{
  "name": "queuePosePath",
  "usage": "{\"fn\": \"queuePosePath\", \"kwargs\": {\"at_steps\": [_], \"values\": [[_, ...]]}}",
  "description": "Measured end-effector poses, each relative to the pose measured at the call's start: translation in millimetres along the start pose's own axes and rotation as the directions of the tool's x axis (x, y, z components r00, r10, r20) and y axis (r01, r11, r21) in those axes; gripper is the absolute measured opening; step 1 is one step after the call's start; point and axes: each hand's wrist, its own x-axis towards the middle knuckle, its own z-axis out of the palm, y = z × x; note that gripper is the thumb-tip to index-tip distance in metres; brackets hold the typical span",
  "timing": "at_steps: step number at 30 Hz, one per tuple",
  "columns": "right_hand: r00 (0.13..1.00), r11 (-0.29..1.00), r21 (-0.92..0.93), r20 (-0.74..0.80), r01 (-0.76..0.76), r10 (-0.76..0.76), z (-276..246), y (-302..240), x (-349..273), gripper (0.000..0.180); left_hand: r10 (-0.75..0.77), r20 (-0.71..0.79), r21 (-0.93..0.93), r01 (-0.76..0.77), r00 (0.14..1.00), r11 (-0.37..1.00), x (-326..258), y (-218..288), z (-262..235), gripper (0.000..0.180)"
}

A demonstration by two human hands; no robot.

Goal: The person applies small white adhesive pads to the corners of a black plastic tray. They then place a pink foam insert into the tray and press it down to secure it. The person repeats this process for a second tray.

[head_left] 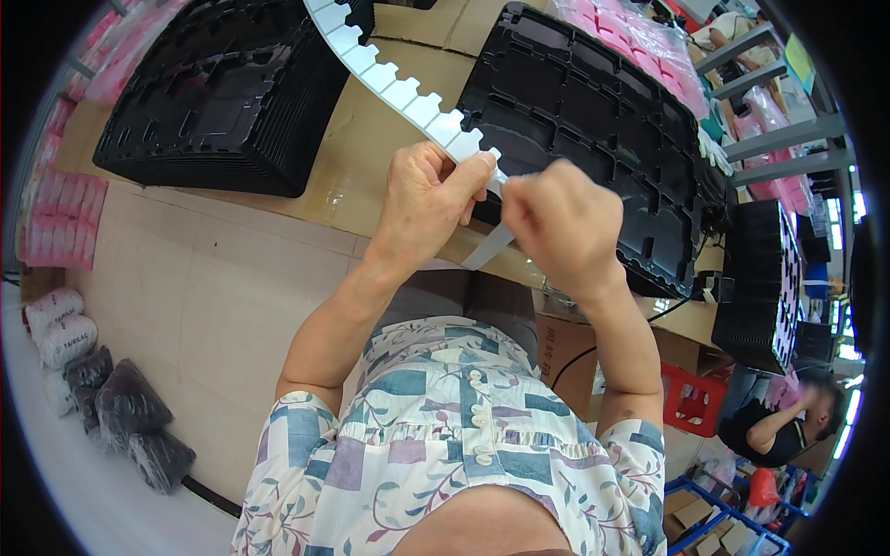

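A long white notched strip [399, 88] runs from the top middle down to my hands. My left hand [426, 199] pinches it between thumb and fingers near its lower end. My right hand [561, 222] is closed around the strip's end, and a short white tail [489, 246] sticks out below the two hands. Both hands hover over the front edge of a cardboard-covered table [371, 157], between two stacks of black moulded plastic trays.
One black tray stack [222, 93] stands at the left, another [593, 120] at the right, a third [756, 278] further right. Pink packets [60, 218] lie at the left edge and top right. Bagged bundles [120, 408] sit on the floor. Another person [774, 422] sits at lower right.
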Motion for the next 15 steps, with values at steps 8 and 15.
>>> {"fn": "queuePosePath", "kwargs": {"at_steps": [8,15], "values": [[0.886,0.823,0.343,0.275,-0.452,0.372,-33.2,44.5,46.2,0.007,0.498,0.040,0.344,-0.480,0.866,0.807,8.0,-6.4,1.6,0.016],[0.839,0.909,0.071,0.421,-0.410,0.345,5.9,247.3,114.9,0.021,0.175,0.229,0.392,-0.255,0.958,0.884,22.3,4.6,0.1,0.024]]}}
